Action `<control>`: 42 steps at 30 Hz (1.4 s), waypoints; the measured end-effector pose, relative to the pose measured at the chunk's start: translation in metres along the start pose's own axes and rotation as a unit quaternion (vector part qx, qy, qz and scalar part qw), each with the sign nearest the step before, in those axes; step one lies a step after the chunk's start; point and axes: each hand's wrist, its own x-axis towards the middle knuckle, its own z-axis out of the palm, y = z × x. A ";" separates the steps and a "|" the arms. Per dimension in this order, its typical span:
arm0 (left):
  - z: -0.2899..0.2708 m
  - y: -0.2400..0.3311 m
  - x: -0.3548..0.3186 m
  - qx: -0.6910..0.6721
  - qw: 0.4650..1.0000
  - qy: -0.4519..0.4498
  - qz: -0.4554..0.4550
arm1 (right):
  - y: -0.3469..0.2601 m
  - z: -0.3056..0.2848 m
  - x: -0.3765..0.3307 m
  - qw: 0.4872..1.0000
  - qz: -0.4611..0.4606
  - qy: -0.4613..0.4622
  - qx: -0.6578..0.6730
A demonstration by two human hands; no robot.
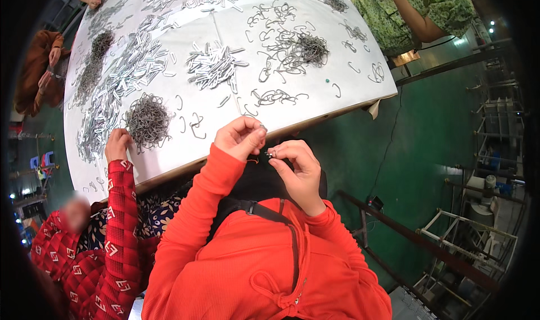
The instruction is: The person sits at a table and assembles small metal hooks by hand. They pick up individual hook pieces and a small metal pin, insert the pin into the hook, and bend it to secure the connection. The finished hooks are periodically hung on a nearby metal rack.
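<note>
My left hand (242,139) is raised just off the near edge of the white-covered table (185,36), its thumb and forefinger pinched on something small and greyish that I cannot make out. Beside it, lower and to the right, my right hand (298,165) pinches a tiny dark piece, also too small to name. The fingertips of both hands are close but apart. On the table beyond them lie a loose group of curved wire hooks (275,97) and a heap of short silvery strips (214,65).
A tangled mound of dark wire hooks (147,120) lies left, touched by the hand (117,145) of a person in red checks. More hooks (309,50) and silvery strips (126,66) spread farther back. Other people stand around the table. A metal rail (416,235) crosses the green floor (360,145) at right.
</note>
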 end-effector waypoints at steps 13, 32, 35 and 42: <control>0.015 0.001 -0.015 0.080 0.990 0.011 0.118 | -0.013 0.000 0.013 0.990 -0.046 0.010 -0.130; 0.005 0.009 -0.024 0.294 0.911 -0.006 0.290 | 0.090 0.005 0.204 0.918 -0.005 -0.048 -0.393; 0.007 0.009 -0.027 0.295 0.908 -0.007 0.299 | 0.099 0.024 0.227 0.849 0.067 -0.122 -0.509; 0.005 0.004 -0.025 0.287 0.907 -0.050 0.303 | 0.102 0.031 0.208 0.786 -0.057 -0.112 -0.605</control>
